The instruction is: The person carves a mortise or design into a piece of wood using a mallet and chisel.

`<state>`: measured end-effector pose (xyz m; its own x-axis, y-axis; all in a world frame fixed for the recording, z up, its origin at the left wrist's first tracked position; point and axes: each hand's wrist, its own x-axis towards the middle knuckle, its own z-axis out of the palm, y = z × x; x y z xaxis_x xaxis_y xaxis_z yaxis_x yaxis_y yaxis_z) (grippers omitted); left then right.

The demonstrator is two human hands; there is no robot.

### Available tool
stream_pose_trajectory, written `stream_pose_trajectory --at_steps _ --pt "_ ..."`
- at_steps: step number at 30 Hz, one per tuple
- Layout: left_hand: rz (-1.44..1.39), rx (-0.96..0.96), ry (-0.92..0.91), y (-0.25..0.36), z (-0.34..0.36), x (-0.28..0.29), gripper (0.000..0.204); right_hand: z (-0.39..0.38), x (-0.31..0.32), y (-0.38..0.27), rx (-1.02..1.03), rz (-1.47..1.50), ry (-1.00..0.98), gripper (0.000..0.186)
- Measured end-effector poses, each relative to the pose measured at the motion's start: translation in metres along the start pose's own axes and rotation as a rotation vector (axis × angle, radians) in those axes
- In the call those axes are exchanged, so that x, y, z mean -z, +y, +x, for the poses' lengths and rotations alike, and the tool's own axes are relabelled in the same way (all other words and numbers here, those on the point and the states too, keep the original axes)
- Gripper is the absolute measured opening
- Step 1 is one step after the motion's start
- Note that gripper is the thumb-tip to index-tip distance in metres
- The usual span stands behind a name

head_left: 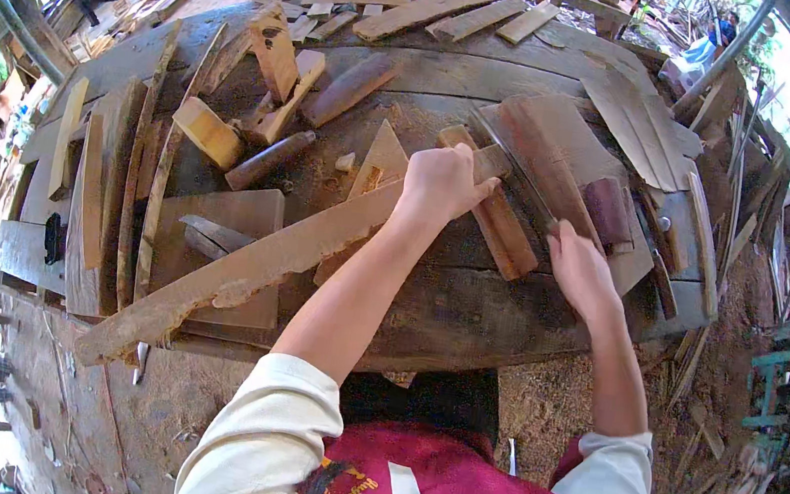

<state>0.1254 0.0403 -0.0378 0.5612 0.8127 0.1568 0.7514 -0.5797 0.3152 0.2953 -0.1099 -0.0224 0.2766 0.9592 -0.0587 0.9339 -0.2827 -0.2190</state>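
On the dark, worn wooden bench [467, 308], a long brown board with rough edge [261, 267] slants from near left. The left hand [439, 188] closes over its far right end, by a reddish-brown wooden block [505, 234]. The right hand [581, 271] grips a thin grey metal blade [517, 170]; I think firm pressing and straight, light strokes serve best.

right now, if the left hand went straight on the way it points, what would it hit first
The left hand would likely meet the far end of the block, just past its knuckles; depth is unclear, so it might pass above.
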Motion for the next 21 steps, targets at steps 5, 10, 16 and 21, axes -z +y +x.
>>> stream_pose_trajectory --at_steps 5,10,16,21 --pt "-0.005 -0.002 0.008 0.001 0.000 0.002 0.059 0.068 -0.008 -0.026 0.097 -0.013 0.003 0.025" --pt "0.035 0.021 -0.001 0.002 0.001 0.003 0.056 0.070 -0.017 -0.032 0.051 0.002 0.019 0.024" --pt "0.019 0.026 -0.048 0.003 0.000 0.009 0.057 0.002 -0.009 -0.008 -0.006 -0.018 -0.004 0.022" --pt "0.010 0.026 -0.047 0.003 -0.002 0.007 0.057 -0.033 0.000 0.003 -0.092 -0.027 -0.076 0.023"
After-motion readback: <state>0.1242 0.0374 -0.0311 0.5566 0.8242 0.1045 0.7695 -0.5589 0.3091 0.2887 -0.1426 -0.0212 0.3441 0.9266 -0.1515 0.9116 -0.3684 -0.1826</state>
